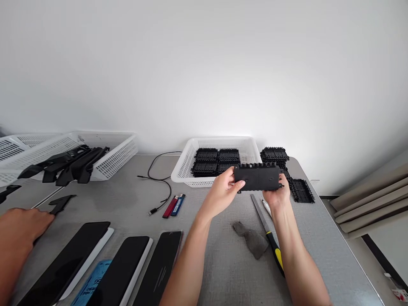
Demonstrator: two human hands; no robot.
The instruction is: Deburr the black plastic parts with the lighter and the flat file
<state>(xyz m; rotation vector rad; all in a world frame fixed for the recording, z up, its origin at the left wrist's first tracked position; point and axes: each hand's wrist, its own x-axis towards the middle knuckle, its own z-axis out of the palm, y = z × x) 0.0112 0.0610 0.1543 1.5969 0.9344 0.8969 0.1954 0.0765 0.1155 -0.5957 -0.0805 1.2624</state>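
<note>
A black rectangular plastic part point(258, 177) with a ridged upper edge is held up above the table between my two hands. My left hand point(225, 187) grips its left end, thumb across the near face. At the right end, my right hand point(280, 191) is closed around it, most of its fingers hidden behind. Just behind stands a white basket point(185, 170) holding several stacked black parts point(205, 163). More of these black parts point(302, 190) lie on the table at the right. Below my hands are a file point(269, 238) with a black and yellow handle and a grey cloth point(253, 241).
Another person's hand point(28, 221) holds a black part at the left. White baskets point(119, 153) there contain long black pieces. Several phones point(123, 267) lie along the near edge. A black cable point(162, 180) and red and blue lighters point(177, 205) lie mid-table.
</note>
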